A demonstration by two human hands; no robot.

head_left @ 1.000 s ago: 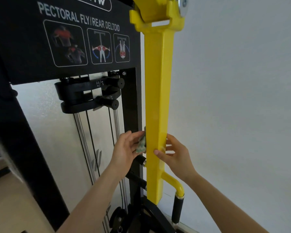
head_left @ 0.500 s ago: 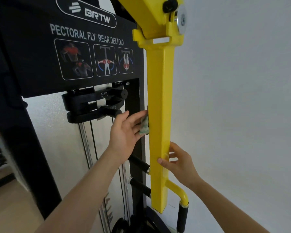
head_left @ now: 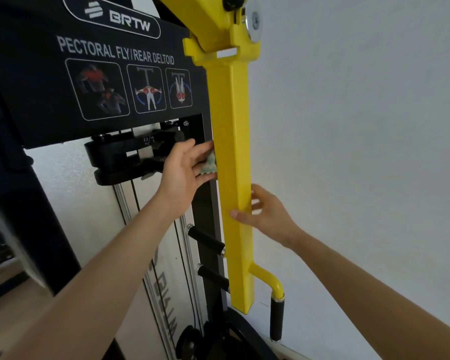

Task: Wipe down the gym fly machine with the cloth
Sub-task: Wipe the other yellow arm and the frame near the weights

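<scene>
While the right hand [head_left: 268, 216] loosely clasps the yellow square-tube machine arm [head_left: 231, 126] lower down, thumb in front, the left hand [head_left: 185, 172], fingers nearly straight, presses the small green-and-white zigzag cloth [head_left: 209, 166] against its left face, higher than a second ago: the wiping stroke is evidently climbing.

A green-and-white patterned cloth [head_left: 208, 166] lies pressed against the upright yellow machine arm [head_left: 234, 120].
</scene>
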